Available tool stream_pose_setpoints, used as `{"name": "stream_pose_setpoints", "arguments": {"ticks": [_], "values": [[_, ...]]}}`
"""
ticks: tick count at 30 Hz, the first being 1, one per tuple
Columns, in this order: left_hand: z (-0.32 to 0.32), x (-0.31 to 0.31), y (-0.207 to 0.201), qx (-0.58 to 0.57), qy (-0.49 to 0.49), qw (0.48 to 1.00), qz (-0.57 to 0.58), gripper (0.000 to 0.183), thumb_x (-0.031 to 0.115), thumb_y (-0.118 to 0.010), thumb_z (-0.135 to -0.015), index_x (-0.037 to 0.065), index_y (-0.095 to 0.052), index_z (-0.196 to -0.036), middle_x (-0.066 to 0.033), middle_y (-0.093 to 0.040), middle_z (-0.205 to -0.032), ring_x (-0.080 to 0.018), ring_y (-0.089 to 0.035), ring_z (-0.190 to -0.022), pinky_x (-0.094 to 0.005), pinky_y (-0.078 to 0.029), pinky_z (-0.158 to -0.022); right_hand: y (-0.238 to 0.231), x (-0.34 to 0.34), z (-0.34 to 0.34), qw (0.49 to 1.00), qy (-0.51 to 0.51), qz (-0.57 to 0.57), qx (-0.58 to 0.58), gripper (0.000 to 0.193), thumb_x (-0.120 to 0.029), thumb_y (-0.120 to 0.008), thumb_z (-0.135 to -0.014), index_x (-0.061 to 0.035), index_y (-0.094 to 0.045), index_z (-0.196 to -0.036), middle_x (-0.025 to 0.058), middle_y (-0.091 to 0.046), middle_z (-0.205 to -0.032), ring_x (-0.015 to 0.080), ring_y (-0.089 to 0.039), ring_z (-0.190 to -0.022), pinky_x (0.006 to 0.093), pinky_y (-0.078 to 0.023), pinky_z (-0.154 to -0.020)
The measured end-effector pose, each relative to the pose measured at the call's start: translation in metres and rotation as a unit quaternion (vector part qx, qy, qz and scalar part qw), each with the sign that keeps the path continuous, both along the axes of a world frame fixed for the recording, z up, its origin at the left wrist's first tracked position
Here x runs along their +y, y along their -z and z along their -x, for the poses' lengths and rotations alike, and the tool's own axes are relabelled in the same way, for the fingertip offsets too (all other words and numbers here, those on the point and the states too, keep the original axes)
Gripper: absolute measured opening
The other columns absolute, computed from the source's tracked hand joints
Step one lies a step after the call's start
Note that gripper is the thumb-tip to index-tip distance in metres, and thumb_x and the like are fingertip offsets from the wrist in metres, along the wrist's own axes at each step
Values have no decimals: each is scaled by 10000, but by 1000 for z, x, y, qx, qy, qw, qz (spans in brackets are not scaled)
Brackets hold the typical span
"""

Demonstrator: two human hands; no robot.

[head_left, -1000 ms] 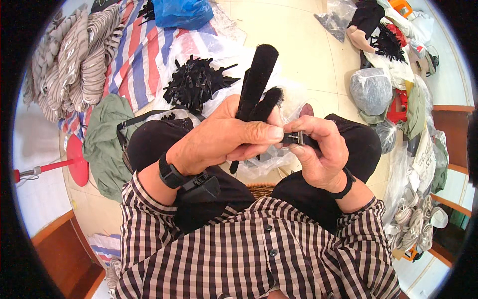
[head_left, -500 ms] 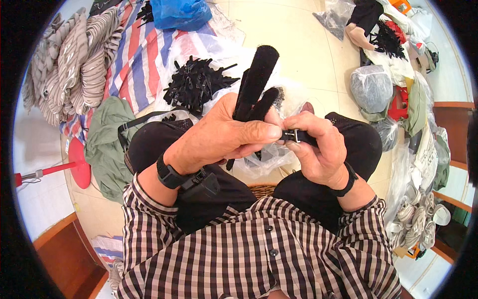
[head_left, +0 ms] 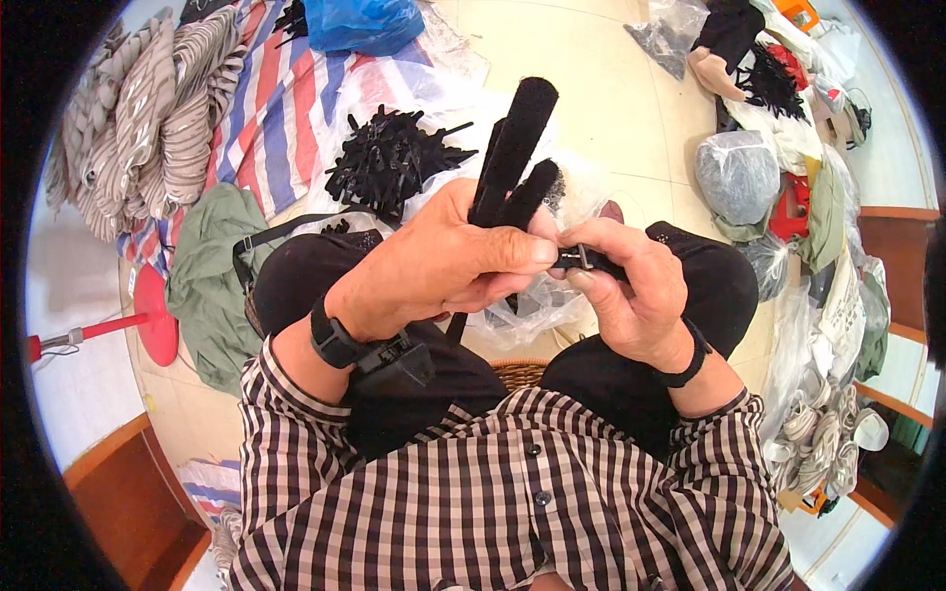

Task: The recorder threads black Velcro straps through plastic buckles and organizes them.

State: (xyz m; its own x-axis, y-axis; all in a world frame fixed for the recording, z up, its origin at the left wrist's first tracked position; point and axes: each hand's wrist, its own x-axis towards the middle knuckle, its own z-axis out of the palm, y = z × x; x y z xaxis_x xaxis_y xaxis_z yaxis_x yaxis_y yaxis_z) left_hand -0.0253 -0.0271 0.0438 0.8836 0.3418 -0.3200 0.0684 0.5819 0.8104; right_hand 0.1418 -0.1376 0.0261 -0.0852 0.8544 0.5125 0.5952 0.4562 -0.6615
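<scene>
black straps (head_left: 522, 128) stand up near the centre of the frame, grasped in the left hand (head_left: 434, 258); the right hand (head_left: 641, 286) pinches a small metal buckle (head_left: 582, 258) between thumb and forefinger, just beside the left thumb. above and left of centre, a heap of black pieces (head_left: 389, 163) lies on pale plastic (head_left: 448, 94); farther out, green cloth (head_left: 212, 286) sits at the left and a blue bag (head_left: 363, 25) at the top.

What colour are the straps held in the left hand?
The straps in the left hand are plain black, best seen in the head view.
</scene>
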Motion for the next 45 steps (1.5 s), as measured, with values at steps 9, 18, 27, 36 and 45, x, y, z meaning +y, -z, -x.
{"name": "stream_pose_setpoints", "arguments": {"ticks": [9, 18, 27, 36, 45], "values": [[1, 4, 2, -22, 21, 998, 59, 119, 130, -616, -807, 23, -578, -842, 15, -440, -508, -33, -312, -342, -185, -237, -326, 8, 3, 0, 999, -14, -36, -13, 311, -22, -630, -726, 18, -517, -1013, 152, -608, -860, 286, -608, -702, 335, -485, -603], [0, 5, 5, -28, 21, 998, 50, 116, 125, -612, -803, 17, -570, -802, 13, -432, -499, -38, -296, -332, -189, -230, -320, 11, 10, 0, 994, -35, -100, -34, 397, 66, -623, -662, 23, -489, -1033, 171, -597, -852, 303, -612, -720, 350, -504, -612], [-2, 6, -1, 18, 23, 1000, 5, 121, 117, -612, -759, 2, -581, -778, 33, -409, -477, -28, -303, -341, -188, -227, -327, 9, 11, -3, 992, -50, -96, -69, 428, 66, -627, -641, 19, -489, -1043, 162, -592, -860, 307, -612, -750, 363, -506, -647], [-3, 6, 2, 39, 31, 999, -13, 109, 129, -612, -768, 34, -561, -780, 40, -389, -458, -29, -306, -341, -195, -238, -335, 11, 9, -4, 993, -37, -79, -85, 415, 34, -650, -643, 14, -514, -1034, 156, -599, -866, 304, -609, -756, 358, -503, -667], [-1, 4, 9, -56, 25, 998, -32, 178, 183, -653, -805, 24, -587, -848, 38, -437, -535, -20, -344, -399, -179, -247, -357, 2, 0, -5, 999, -10, -16, -35, 331, -27, -651, -704, 19, -536, -1011, 148, -619, -908, 296, -617, -764, 342, -496, -666]]}}
